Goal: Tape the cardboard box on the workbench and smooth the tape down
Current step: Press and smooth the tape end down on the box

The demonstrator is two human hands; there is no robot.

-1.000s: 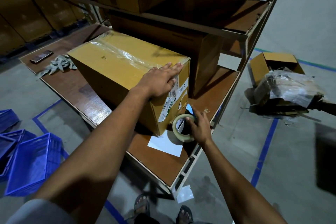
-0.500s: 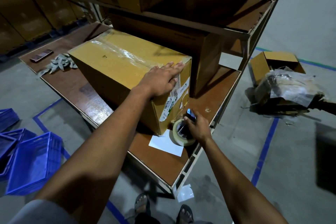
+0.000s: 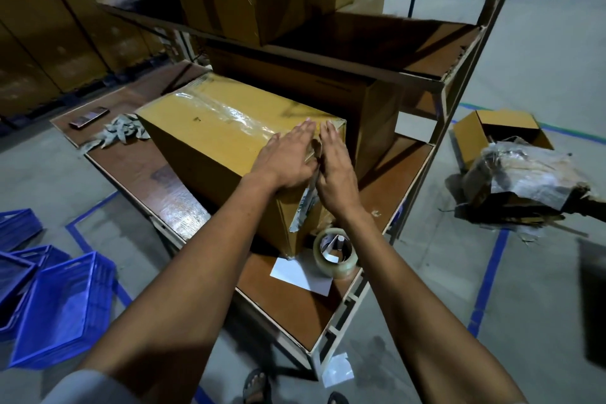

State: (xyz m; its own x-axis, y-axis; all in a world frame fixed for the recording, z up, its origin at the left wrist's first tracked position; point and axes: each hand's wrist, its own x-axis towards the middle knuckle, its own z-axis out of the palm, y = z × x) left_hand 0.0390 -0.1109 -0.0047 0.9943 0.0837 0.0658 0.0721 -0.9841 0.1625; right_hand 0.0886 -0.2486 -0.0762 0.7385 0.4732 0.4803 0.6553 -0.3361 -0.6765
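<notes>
Right hand (image 3: 334,170) left tape roll (image 3: 335,252), joining left hand (image 3: 287,159) flat on box (image 3: 210,141)

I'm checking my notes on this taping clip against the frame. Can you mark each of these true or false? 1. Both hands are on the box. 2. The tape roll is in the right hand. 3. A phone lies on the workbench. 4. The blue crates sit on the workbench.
1. True: the left hand and right hand lie flat on the near end of the cardboard box.
2. False: the tape roll lies on the workbench, beside the box; no hand touches it.
3. True: a phone lies at the far left end.
4. False: the blue crates stand on the floor, left of the bench.
</notes>
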